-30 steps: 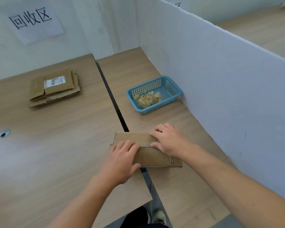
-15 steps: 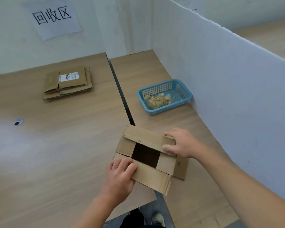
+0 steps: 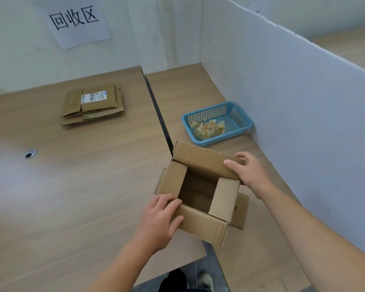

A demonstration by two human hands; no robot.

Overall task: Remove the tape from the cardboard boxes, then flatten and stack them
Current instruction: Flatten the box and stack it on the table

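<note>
From the head view, the cardboard box (image 3: 202, 190) sits low and centre-right in the frame, straddling the dark seam between two tables (image 3: 93, 165), its top flaps spread and the inside dark and apparently empty. The left hand (image 3: 158, 220) pinches the near long flap, thumb on one face and fingers curled over the edge. The right hand (image 3: 248, 171) rests on the far long flap, fingers pressed on its right end; whether the thumb is gripping underneath I cannot tell.

I see no tape on the flaps, so the step in hand looks like opening it out to flatten. The next move likely calls for freeing the bottom and pushing opposite corners together so the walls collapse.

The board is plain brown, creased at the folds. Upper left lies the flattened stack (image 3: 92, 104), one piece bearing a label; right of centre a blue basket (image 3: 243, 114) holds crumpled tape scraps (image 3: 208, 128).
</note>
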